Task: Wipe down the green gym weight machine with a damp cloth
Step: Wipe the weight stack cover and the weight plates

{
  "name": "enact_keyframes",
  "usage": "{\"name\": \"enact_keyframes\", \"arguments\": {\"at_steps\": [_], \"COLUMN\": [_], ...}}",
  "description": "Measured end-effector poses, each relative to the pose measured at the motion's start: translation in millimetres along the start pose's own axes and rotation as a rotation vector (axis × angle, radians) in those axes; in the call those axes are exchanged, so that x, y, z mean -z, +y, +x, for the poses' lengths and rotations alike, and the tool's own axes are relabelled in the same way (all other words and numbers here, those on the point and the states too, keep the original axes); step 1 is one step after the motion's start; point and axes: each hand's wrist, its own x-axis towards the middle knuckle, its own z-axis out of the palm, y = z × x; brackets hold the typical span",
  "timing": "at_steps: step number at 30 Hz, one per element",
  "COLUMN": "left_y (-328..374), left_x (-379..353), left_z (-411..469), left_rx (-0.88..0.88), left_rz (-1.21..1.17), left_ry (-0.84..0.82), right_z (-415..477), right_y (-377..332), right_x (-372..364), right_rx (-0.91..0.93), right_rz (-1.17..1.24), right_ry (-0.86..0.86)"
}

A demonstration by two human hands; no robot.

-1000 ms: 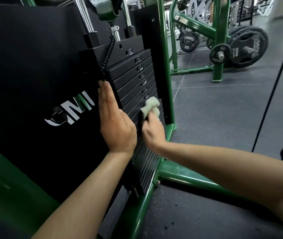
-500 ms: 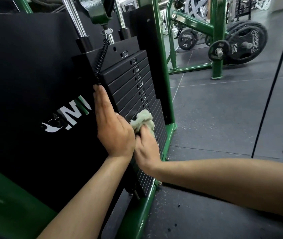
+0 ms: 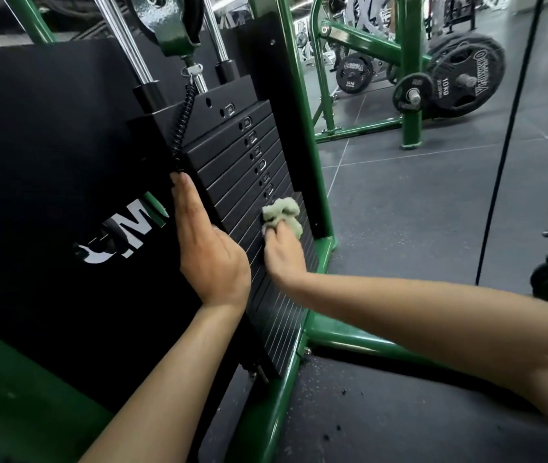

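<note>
Head view: right hand [image 3: 282, 252] grips a bunched cloth [image 3: 282, 215] against the weight stack [image 3: 232, 162] to scrub, left hand [image 3: 205, 248] braced flat beside it.

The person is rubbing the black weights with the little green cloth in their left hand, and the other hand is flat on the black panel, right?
Not quite: the head view shows the cloth in the right hand, rubbing the black weights. The left hand is the flat one on the black panel.
</note>
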Motion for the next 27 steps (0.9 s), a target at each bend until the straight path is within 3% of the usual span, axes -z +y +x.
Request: {"name": "enact_keyframes", "arguments": {"at_steps": [4,7,15,19,23,27], "left_y": [-3.2,-6.0,-6.2,-11.0,-25.9,-36.9], "left_x": [-1.3,-1.3,15.2,19.7,25.6,31.5], "left_z": [1.2,1.3,-2.3,-26.6,-49.9,-75.0], "left_rx": [-0.009,-0.021,0.065,0.182,0.204,0.291], "left_rz": [-0.003,0.003,0.019,0.077,0.093,0.105], "left_ry": [0.001,0.000,-0.123,-0.157,-0.246,-0.329], "right_z": [-74.5,-68.7,55.2,0.9,-85.5,-77.4], "right_y": [12.0,15.3,4.3,3.2,16.5,13.2], "right_x": [-8.7,-12.8,6.3,-5.3,-5.4,-4.6], "right_rx": [0.158,0.241,-0.057,-0.037,0.040,0.125], "right_rz": [0.049,0.061,0.056,0.059,0.098,0.033], "right_ry": [-0.115,-0.061,-0.011,-0.037,-0.167,-0.110]}}
